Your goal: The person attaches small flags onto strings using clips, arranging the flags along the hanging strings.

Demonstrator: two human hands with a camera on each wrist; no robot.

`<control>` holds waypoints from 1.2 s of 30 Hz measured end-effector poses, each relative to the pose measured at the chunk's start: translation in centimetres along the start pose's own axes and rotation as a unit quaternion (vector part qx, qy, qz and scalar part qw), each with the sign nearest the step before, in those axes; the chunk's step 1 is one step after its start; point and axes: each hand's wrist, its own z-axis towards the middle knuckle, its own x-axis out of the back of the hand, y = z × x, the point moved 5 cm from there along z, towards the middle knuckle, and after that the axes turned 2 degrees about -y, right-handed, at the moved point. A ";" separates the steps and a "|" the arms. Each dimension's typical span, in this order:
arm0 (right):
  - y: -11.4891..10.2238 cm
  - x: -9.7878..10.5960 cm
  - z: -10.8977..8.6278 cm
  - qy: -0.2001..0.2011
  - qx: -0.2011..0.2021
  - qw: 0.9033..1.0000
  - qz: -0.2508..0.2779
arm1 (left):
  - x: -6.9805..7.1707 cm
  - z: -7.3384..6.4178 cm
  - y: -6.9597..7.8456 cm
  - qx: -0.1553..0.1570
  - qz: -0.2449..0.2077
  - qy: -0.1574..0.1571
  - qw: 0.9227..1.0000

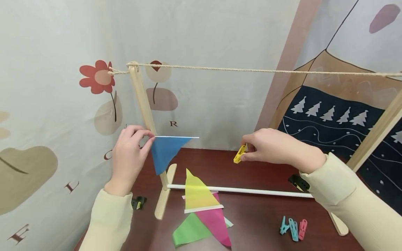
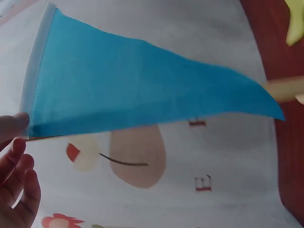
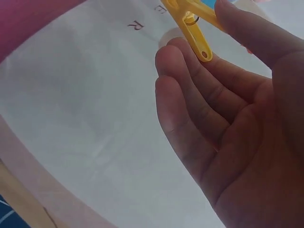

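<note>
My left hand (image 1: 129,153) pinches one end of the white top edge of a blue pennant flag (image 1: 168,151), which hangs point down in front of the left wooden post. In the left wrist view the flag (image 2: 137,85) spreads out from my thumb and fingertip. To the right, my right hand (image 1: 267,146) holds a yellow clothespin (image 1: 240,154) between thumb and fingers, over the back of the table. The right wrist view shows the clothespin (image 3: 192,28) with its handles between thumb and fingers. Both hands are below the rope (image 1: 220,69).
The rope runs between a left wooden post (image 1: 142,97) and a right wooden post (image 1: 377,129), joined low by a white rod (image 1: 251,191). Yellow (image 1: 201,193), pink (image 1: 216,225) and green (image 1: 191,232) pennants lie overlapping on the table. Blue clothespins (image 1: 293,229) and a pink clothespin (image 1: 303,229) lie at right.
</note>
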 end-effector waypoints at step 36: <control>-4.0 6.2 2.1 -0.022 0.019 0.996 -0.085 | 4.4 8.7 2.1 -0.018 0.003 0.028 0.999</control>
